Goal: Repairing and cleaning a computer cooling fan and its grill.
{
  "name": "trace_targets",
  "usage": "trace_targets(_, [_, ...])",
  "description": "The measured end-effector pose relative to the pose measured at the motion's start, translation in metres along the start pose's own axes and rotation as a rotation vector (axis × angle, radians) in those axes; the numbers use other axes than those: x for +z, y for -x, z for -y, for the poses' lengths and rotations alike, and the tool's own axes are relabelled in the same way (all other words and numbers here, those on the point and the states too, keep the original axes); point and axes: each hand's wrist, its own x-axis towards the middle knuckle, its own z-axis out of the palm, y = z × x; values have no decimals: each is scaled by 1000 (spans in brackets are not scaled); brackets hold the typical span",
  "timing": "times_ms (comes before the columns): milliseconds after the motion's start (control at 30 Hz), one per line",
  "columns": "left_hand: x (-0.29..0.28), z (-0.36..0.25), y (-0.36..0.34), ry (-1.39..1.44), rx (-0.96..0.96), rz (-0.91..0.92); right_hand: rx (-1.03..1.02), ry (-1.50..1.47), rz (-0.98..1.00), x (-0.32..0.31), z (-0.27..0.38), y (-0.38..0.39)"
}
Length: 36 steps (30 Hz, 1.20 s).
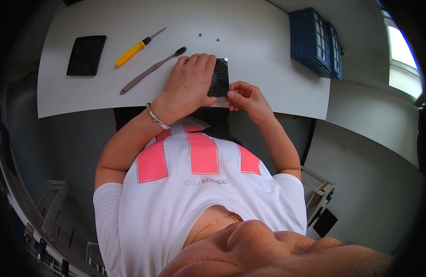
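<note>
At the white table's near edge, my left hand (192, 81) lies over the left part of a square black fan grille (220, 73), its fingers curled round it and hiding much of it. A small silver piece (226, 60) sits at the grille's top right corner. My right hand (243, 97) has thumb and fingers closed at the lower right corner of the grille. To the left lie a grey-handled brush (153, 70) and a yellow screwdriver (130, 54). Two small metal pieces (217, 39) lie above the grille.
A black flat rectangular panel (86, 55) lies on the left of the white table (268, 92). A blue stack of plastic organizers (314, 44) stands at the back right. A window (402, 60) is at the far right, and grey metal frames (54, 203) stand below the table.
</note>
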Motion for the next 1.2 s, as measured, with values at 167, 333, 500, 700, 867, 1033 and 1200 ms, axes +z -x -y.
trace_targets(167, [10, 5, 2, -33, 71, -151, 95, 76, 145, -8, 6, -6])
trace_targets(333, [10, 5, 4, -41, 76, -141, 112, 115, 194, -7, 9, -9])
trace_targets(500, [7, 4, 5, -84, 74, -137, 15, 196, 203, 0, 9, -7])
trace_targets(700, [0, 5, 5, -47, 72, -96, -144, 438, 55, 12, 7, 0])
trace_targets(867, [-2, 4, 5, -6, 39, -58, -888, 1221, -108, 12, 4, 1])
trace_targets(1033, [-3, 4, 6, -6, 29, -39, -940, 1237, -26, 3, 5, -7])
trace_targets(1200, [1, 6, 6, 1, 35, -60, -863, 1080, -5, 6, 3, -6])
